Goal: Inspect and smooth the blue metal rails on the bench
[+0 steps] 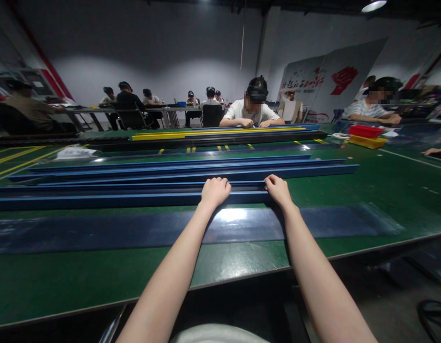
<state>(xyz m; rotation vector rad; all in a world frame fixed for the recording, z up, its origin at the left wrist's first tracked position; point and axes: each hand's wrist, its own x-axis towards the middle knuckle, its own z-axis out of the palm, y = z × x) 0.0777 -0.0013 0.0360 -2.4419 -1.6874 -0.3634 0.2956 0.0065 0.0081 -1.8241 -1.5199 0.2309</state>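
A long blue channel rail (135,198) lies across the table in front of me, its right end between my hands. My left hand (216,191) is closed over the rail, fingers curled past its far edge. At the rail's right end my right hand (278,191) is pinched, thumb and fingers together. Something small and dark shows at those fingertips, too small to name. Behind this rail lie several more blue rails (295,170), side by side. Nearer to me a clear plastic sheet strip (135,231) stretches flat under my forearms.
The green table (81,281) has its near edge just before my body. Across it a person (254,107) bends over yellow strips (159,136) and dark rails. A red bin (365,131) and a yellow bin (366,141) stand at the right, near another person (372,105).
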